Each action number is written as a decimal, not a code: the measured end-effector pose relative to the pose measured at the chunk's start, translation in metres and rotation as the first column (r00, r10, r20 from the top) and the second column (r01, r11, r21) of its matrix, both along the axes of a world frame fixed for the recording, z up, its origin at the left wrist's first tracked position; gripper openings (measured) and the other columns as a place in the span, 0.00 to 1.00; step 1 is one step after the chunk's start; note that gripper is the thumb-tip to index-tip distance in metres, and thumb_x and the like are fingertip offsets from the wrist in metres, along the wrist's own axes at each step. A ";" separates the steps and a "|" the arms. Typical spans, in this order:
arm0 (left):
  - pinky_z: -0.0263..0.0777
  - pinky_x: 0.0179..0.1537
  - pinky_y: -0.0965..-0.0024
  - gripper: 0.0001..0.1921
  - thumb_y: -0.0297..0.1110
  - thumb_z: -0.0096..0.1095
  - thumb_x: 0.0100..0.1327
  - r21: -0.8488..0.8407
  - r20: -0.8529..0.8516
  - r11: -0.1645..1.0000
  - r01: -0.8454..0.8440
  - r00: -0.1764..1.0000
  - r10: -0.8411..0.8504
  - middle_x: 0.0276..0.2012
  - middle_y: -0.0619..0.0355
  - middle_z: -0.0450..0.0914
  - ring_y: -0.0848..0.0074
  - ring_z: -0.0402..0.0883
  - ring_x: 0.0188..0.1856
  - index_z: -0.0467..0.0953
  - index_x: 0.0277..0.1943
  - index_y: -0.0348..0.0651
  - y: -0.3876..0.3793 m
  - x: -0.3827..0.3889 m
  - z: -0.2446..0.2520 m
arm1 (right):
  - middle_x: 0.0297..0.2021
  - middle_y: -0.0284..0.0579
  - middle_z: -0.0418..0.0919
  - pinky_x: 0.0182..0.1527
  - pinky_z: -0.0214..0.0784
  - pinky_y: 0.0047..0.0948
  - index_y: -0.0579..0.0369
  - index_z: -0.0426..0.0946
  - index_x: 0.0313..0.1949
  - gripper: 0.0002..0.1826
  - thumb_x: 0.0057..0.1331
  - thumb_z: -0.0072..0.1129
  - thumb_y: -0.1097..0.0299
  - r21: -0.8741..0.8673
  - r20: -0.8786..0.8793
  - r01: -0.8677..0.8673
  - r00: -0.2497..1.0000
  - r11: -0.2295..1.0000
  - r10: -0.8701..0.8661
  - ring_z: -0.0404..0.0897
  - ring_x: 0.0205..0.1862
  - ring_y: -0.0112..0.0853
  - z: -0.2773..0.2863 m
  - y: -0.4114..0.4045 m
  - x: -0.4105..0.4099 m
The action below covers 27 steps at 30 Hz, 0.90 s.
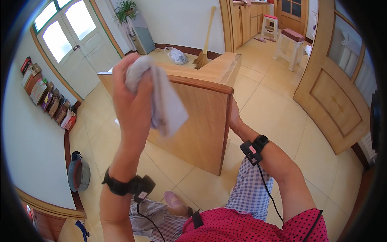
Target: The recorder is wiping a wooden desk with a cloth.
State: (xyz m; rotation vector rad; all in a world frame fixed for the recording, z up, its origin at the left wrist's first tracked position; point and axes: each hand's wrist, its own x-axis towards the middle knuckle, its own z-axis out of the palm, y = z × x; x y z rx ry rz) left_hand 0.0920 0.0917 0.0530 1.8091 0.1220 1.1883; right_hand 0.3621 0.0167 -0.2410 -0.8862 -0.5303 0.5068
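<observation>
A folded pale grey cloth [169, 106] is bunched in my left hand [130, 93], raised in front of the upper edge of a wooden piece of furniture [193, 121]. The cloth's loose end hangs down and is blurred. Whether the cloth touches the wood is unclear. The furniture stands tilted on the floor, with a rounded darker brown edge strip along its top and a flat panel facing me. At that panel's right edge is my right hand [234, 112], its fingers hidden behind the wood. Each wrist wears a black strap with a small cabled box.
A straw broom [205, 42] leans on the far wall beside a white plastic bag [176, 55]. Stools [288, 45] stand at the back right near an open wooden door [335, 99]. Stacked boxes [51, 96] and a metal tub [79, 172] line the left wall.
</observation>
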 end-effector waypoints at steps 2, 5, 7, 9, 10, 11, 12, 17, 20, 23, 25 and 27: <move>0.76 0.48 0.71 0.18 0.26 0.63 0.66 0.153 0.029 0.984 -0.089 0.996 0.086 0.44 0.57 0.80 0.73 0.79 0.49 0.70 0.57 0.40 0.003 0.012 0.004 | 0.50 0.44 0.79 0.56 0.70 0.32 0.60 0.71 0.58 0.27 0.77 0.35 0.50 -0.021 -0.047 0.016 0.999 1.000 -0.017 0.76 0.50 0.32 0.007 0.006 -0.013; 0.74 0.49 0.73 0.18 0.26 0.68 0.62 0.537 -0.330 0.822 0.189 0.944 -0.002 0.43 0.60 0.80 0.76 0.78 0.50 0.73 0.55 0.39 0.006 0.034 0.004 | 0.45 0.43 0.79 0.53 0.68 0.31 0.62 0.75 0.52 0.27 0.75 0.36 0.49 -0.030 -0.079 0.024 0.996 0.999 -0.026 0.75 0.46 0.31 0.015 0.004 -0.019; 0.73 0.53 0.75 0.19 0.24 0.68 0.61 0.393 -0.565 0.733 0.555 0.775 -0.283 0.45 0.63 0.80 0.81 0.80 0.46 0.77 0.56 0.38 0.023 0.047 0.009 | 0.41 0.42 0.80 0.51 0.67 0.30 0.63 0.77 0.48 0.28 0.74 0.37 0.49 -0.035 -0.090 0.022 0.996 0.999 -0.026 0.74 0.44 0.30 0.018 0.004 -0.020; 0.73 0.53 0.75 0.18 0.25 0.68 0.61 0.255 -0.655 0.737 0.626 0.672 -0.345 0.44 0.63 0.81 0.82 0.79 0.45 0.79 0.54 0.38 0.032 0.053 0.023 | 0.39 0.42 0.80 0.51 0.66 0.30 0.64 0.78 0.46 0.29 0.73 0.37 0.49 -0.040 -0.094 0.036 0.995 0.999 -0.040 0.74 0.42 0.29 0.018 0.004 -0.021; 0.73 0.53 0.75 0.17 0.25 0.69 0.61 0.116 -0.727 0.732 0.671 0.559 -0.397 0.42 0.64 0.82 0.83 0.79 0.45 0.80 0.53 0.39 0.034 0.056 0.029 | 0.39 0.42 0.80 0.50 0.66 0.30 0.64 0.78 0.46 0.29 0.73 0.37 0.49 -0.015 -0.126 0.068 0.990 0.998 -0.069 0.74 0.42 0.29 0.018 0.005 -0.021; 0.73 0.50 0.76 0.15 0.27 0.70 0.60 0.116 -0.752 0.718 0.687 0.533 -0.388 0.41 0.65 0.83 0.84 0.79 0.43 0.81 0.51 0.38 0.037 0.062 0.032 | 0.38 0.42 0.80 0.49 0.67 0.30 0.64 0.78 0.46 0.29 0.73 0.37 0.49 0.009 -0.159 0.099 0.983 0.995 -0.096 0.75 0.41 0.29 0.017 0.006 -0.022; 0.73 0.50 0.76 0.15 0.27 0.70 0.60 0.114 -0.753 0.715 0.690 0.530 -0.391 0.41 0.65 0.83 0.84 0.79 0.43 0.81 0.51 0.38 0.035 0.067 0.036 | 0.38 0.42 0.80 0.49 0.67 0.30 0.64 0.78 0.46 0.29 0.73 0.37 0.49 0.007 -0.160 0.103 0.982 0.995 -0.101 0.75 0.41 0.29 0.017 0.006 -0.023; 0.73 0.45 0.73 0.15 0.36 0.74 0.58 0.072 -0.794 0.680 0.729 0.455 -0.404 0.39 0.62 0.83 0.78 0.81 0.41 0.82 0.44 0.37 -0.003 0.080 0.036 | 0.41 0.41 0.81 0.49 0.68 0.30 0.63 0.78 0.48 0.28 0.73 0.39 0.49 0.027 -0.125 0.077 0.990 0.997 -0.073 0.76 0.41 0.29 0.028 0.002 -0.033; 0.73 0.46 0.68 0.17 0.38 0.75 0.55 0.436 -0.780 0.512 0.740 0.595 -0.197 0.36 0.56 0.82 0.68 0.81 0.40 0.81 0.45 0.38 -0.031 0.085 0.026 | 0.41 0.41 0.82 0.47 0.70 0.29 0.64 0.78 0.48 0.28 0.73 0.39 0.49 0.061 -0.057 0.135 0.990 0.989 -0.132 0.77 0.41 0.29 0.025 0.006 -0.040; 0.72 0.50 0.65 0.18 0.37 0.75 0.55 0.490 -0.697 0.485 0.724 0.660 -0.280 0.41 0.52 0.81 0.62 0.79 0.45 0.81 0.47 0.40 -0.023 0.081 0.016 | 0.39 0.43 0.81 0.44 0.70 0.29 0.65 0.78 0.47 0.28 0.73 0.38 0.49 0.063 -0.046 0.144 0.989 0.988 -0.141 0.77 0.41 0.29 0.022 0.005 -0.034; 0.71 0.52 0.66 0.18 0.36 0.76 0.55 0.523 -0.614 0.463 0.715 0.693 -0.377 0.43 0.52 0.80 0.63 0.79 0.47 0.81 0.48 0.41 -0.007 0.078 0.013 | 0.39 0.44 0.81 0.45 0.69 0.30 0.65 0.77 0.46 0.29 0.74 0.37 0.49 -0.015 0.021 0.130 0.991 0.991 -0.130 0.77 0.40 0.30 0.018 0.001 -0.022; 0.70 0.55 0.66 0.21 0.30 0.76 0.54 0.569 -0.542 0.455 0.685 0.729 -0.419 0.48 0.54 0.80 0.66 0.78 0.50 0.81 0.52 0.41 0.011 0.073 0.012 | 0.39 0.45 0.81 0.46 0.69 0.31 0.65 0.77 0.45 0.29 0.74 0.36 0.48 -0.091 0.078 0.100 0.993 0.991 -0.093 0.76 0.40 0.30 0.012 0.003 -0.019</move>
